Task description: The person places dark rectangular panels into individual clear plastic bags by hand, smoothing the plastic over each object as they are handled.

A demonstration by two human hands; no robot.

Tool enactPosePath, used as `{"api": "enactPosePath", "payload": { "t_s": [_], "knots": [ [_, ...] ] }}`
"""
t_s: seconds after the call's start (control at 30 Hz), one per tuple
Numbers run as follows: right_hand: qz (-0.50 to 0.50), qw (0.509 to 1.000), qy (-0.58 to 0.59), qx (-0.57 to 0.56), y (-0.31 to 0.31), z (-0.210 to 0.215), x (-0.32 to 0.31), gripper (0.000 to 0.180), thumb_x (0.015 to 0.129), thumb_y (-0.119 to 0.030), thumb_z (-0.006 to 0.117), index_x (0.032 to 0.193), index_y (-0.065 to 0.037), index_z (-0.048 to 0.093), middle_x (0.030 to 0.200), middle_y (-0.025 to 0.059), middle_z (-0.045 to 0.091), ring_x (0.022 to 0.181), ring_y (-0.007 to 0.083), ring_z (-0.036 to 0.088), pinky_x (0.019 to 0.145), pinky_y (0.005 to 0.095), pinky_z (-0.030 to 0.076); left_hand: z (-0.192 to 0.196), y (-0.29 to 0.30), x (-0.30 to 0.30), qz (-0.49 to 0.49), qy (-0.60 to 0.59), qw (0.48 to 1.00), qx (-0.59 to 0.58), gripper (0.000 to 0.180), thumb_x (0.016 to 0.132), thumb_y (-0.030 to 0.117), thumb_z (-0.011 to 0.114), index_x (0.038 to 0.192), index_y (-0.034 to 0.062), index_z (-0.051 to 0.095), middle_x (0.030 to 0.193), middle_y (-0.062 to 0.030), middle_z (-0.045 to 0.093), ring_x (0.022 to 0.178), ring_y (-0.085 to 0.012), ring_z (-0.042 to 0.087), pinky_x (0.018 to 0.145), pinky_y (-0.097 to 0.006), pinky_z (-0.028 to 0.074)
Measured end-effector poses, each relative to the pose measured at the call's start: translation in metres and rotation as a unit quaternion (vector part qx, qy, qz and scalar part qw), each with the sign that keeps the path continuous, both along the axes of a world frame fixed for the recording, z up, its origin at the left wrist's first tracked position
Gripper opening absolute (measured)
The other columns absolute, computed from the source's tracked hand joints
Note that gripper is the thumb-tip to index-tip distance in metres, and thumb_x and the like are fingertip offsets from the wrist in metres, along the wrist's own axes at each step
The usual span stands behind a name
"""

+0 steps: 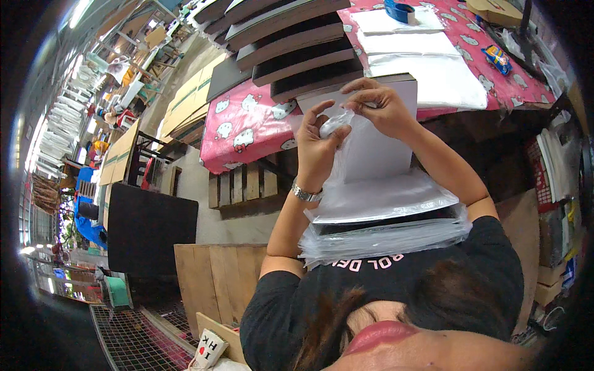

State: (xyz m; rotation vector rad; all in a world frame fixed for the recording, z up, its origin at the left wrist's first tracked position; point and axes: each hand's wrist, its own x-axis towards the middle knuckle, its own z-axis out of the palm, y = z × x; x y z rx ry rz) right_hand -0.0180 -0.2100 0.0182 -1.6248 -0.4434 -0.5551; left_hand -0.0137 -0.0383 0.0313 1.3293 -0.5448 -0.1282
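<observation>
Dark hair hangs nearest my view, below the grip. I see the left hand and right hand grasping clear film over a pale board. Uneven pulling could, I judge, tear or crease that thin film. Beyond the grip, stacked dark blocks sit on the pink-covered tabletop.

Fingertips of the left hand and right hand partly cover the bunched clear plastic between them. Black-topped stacks run off the upper edge. Far-off items at left are too small to tell.
</observation>
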Motion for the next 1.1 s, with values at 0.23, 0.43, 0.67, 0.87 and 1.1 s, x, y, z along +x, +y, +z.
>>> {"api": "enactPosePath", "payload": {
  "t_s": [0.23, 0.43, 0.67, 0.87, 1.1],
  "knots": [
    [0.131, 0.956, 0.089, 0.249, 0.029, 0.011, -0.016, 0.006, 0.084, -0.009, 0.062, 0.083, -0.003, 0.064, 0.071, 0.0012, 0.059, 0.06, 0.0071, 0.051, 0.053, 0.0215, 0.04, -0.002, 0.027, -0.008, -0.053, 0.082, 0.995, -0.016, 0.026, 0.079, 0.006, 0.067, 0.102, 0.0039, 0.056, 0.078, 0.0036, 0.056, 0.063, -0.0016, 0.048, 0.055, -0.016, 0.038],
    [0.326, 0.917, 0.224, 0.05, 0.032, 0.005, -0.035, 0.018, 0.091, -0.021, 0.055, 0.085, -0.008, 0.065, 0.063, -0.0038, 0.051, 0.049, 0.0044, 0.042, 0.045, 0.0193, 0.032, 0.015, 0.05, -0.009, -0.085, 0.053, 0.992, -0.074, 0.015, 0.09, 0.02, 0.055, 0.087, 0.006, 0.055, 0.07, 0.0037, 0.055, 0.054, -0.0024, 0.044, 0.045, -0.017, 0.032],
    [0.336, 0.922, 0.103, 0.162, -0.028, 0.018, -0.026, 0.012, 0.083, -0.014, 0.063, 0.091, -0.005, 0.059, 0.079, 0.0051, 0.062, 0.073, 0.0148, 0.06, 0.073, 0.0303, 0.049, 0.011, 0.066, -0.017, -0.105, 0.09, 0.977, 0.16, 0.024, 0.091, 0.028, 0.053, 0.094, 0.0042, 0.057, 0.082, -0.0008, 0.054, 0.076, -0.007, 0.048, 0.061, -0.023, 0.044],
    [0.507, 0.8, 0.11, -0.3, -0.052, -0.017, -0.032, 0.035, 0.084, -0.032, 0.061, 0.106, -0.005, 0.054, 0.086, 0.0074, 0.063, 0.069, 0.0169, 0.063, 0.067, 0.0352, 0.055, 0.024, 0.11, 0.01, -0.234, 0.063, 0.96, -0.143, 0.036, 0.09, 0.037, 0.045, 0.094, 0.0042, 0.059, 0.073, -0.0102, 0.059, 0.057, -0.0203, 0.055, 0.046, -0.031, 0.045],
    [0.144, 0.913, 0.215, 0.316, -0.093, -0.005, -0.051, 0.029, 0.09, -0.034, 0.052, 0.092, -0.006, 0.055, 0.077, 0.0056, 0.06, 0.063, 0.0132, 0.06, 0.056, 0.0279, 0.051, -0.001, 0.091, -0.007, -0.231, -0.021, 0.941, 0.249, 0.039, 0.08, 0.027, 0.064, 0.106, -0.0007, 0.059, 0.089, -0.0066, 0.064, 0.076, -0.0094, 0.056, 0.068, -0.025, 0.045]
  ]
}}
